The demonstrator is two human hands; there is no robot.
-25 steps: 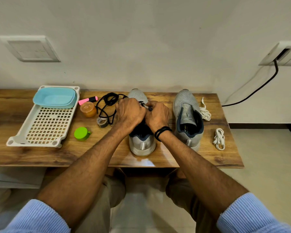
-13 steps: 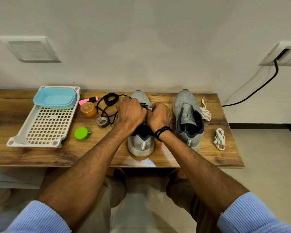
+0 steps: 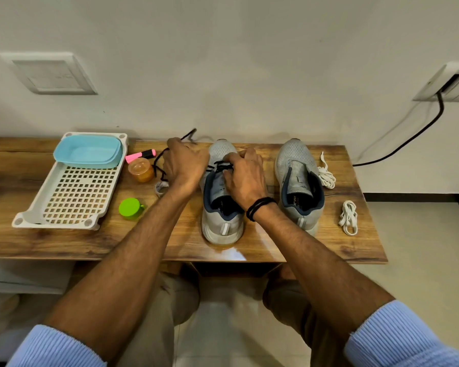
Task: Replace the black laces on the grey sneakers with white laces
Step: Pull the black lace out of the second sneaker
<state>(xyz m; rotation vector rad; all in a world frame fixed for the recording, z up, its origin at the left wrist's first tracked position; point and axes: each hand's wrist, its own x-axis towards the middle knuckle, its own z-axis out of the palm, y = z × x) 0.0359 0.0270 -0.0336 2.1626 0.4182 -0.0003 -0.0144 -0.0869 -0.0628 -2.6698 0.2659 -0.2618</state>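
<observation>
surface: wooden table (image 3: 64,245) against the wall | left: white slotted tray (image 3: 77,192); beside it a pink highlighter (image 3: 140,155), orange jar (image 3: 141,170), green cup (image 3: 130,207), tape roll (image 3: 161,187), black lace (image 3: 158,165) | middle: grey sneaker (image 3: 221,226), toe to the wall | right: second grey sneaker (image 3: 297,165); loose white lace (image 3: 326,176) just beside it; bundled white lace (image 3: 348,217) near the edge

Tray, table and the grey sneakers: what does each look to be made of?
Tray: moulded plastic, off-white, matte; one-piece grid of square holes and rounded corners.
Table: wood or wood-look laminate, glossy; grain with a bright reflection at the front edge.
Sneakers: knitted mesh uppers, by the fine dotted texture; soles look like foam or rubber.
</observation>
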